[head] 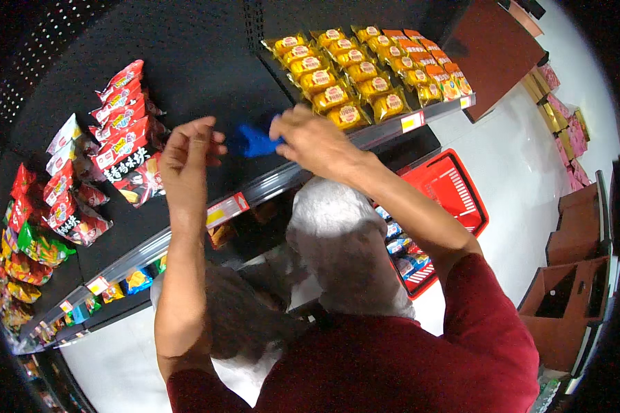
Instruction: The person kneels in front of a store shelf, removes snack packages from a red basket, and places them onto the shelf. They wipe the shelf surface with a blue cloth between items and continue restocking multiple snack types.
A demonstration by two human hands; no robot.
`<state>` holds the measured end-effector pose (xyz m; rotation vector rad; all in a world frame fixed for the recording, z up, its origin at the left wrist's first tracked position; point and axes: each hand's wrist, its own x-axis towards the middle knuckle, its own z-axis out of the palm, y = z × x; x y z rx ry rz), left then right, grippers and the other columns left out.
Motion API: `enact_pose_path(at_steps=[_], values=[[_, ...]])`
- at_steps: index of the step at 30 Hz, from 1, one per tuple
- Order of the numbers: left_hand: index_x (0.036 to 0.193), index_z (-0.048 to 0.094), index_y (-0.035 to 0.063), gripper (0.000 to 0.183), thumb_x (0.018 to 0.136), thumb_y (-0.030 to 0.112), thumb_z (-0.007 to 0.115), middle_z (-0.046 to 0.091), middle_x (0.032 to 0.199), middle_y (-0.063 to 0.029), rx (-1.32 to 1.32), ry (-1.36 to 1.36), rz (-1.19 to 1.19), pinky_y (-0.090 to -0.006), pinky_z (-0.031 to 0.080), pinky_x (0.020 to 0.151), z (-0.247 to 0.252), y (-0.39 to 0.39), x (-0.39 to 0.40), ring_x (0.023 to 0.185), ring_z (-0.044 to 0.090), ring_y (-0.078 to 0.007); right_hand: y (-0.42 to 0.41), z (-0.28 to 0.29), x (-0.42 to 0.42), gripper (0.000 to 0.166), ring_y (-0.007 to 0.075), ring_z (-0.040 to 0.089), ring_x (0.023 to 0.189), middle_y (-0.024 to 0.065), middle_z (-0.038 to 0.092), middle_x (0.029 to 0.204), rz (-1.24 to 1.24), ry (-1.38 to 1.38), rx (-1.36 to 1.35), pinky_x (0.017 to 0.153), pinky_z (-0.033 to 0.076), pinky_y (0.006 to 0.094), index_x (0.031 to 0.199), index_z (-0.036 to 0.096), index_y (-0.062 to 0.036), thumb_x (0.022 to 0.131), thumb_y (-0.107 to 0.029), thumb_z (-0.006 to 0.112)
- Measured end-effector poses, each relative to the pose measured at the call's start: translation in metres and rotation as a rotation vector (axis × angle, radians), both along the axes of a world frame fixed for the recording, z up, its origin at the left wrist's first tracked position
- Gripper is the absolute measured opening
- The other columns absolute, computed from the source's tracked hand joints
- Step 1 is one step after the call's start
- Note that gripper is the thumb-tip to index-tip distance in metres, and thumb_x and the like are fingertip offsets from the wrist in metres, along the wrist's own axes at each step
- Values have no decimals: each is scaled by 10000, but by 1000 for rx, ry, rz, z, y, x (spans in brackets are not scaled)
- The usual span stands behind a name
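Observation:
My left hand point(188, 152) is raised over the dark shelf board point(196, 93), just right of red snack bags point(121, 137). Its fingers are loosely bent and apart, with nothing visible in them. A small blue item point(258, 142), blurred and perhaps a cloth or wrapper, hangs at the fingertips of my right hand point(315, 139), which appears to pinch it. Right beside that hand lie rows of yellow-wrapped cakes point(336, 95), running back from the shelf's front edge. Orange packets point(423, 51) sit at the right end of the rows.
A clear price rail point(274, 180) with tags lines the shelf edge. Green and red snack packs point(46, 245) stand far left. Below, a red shopping basket point(467, 191) holds blue packs point(395, 232). Brown cabinets point(563, 289) stand on the right, beyond the pale floor point(511, 155).

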<state>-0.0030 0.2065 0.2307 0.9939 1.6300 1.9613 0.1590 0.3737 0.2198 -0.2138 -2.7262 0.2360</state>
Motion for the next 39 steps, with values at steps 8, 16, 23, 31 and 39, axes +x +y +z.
enact_pose_path(at_steps=[8, 16, 23, 31, 39], values=[[1065, 657, 58, 143, 986, 125, 559, 648, 841, -17, -24, 174, -268, -238, 485, 652, -15, -4, 50, 738, 598, -83, -4, -17, -17, 284, 352, 665, 802, 176, 641, 919, -11, -388, 204, 616, 531, 464, 1027, 680, -65, 834, -273, 666], [1072, 619, 109, 207, 869, 132, 650, 665, 931, -113, -115, 644, -603, -398, 543, 727, -33, -25, 89, 851, 670, -305, -10, -33, -48, 174, 277, 663, 673, 150, 643, 781, -135, -266, 457, 502, 516, 388, 952, 662, -64, 863, -157, 545], [1219, 605, 146, 310, 937, 252, 532, 644, 1173, -148, -93, 512, -850, -555, 464, 914, -87, -40, 121, 1071, 634, -310, 65, -45, -155, 231, 322, 680, 801, 183, 679, 850, -215, -189, 482, 635, 558, 409, 1066, 636, -39, 882, -120, 521], [1152, 602, 3, 308, 864, 109, 579, 634, 1156, -213, 71, 43, -919, -431, 542, 849, -72, -34, 120, 1034, 636, -339, 92, -52, -259, 280, 333, 610, 1054, 199, 627, 1085, -287, -95, 372, 814, 557, 412, 1143, 631, -45, 885, -106, 543], [1091, 596, 17, 256, 853, 110, 601, 649, 1009, -208, -112, 996, -661, -441, 551, 722, -91, -17, 134, 871, 656, -359, 46, -52, -240, 323, 339, 575, 1003, 186, 587, 1049, 43, -11, 309, 759, 557, 429, 1153, 664, -79, 837, -144, 648]])
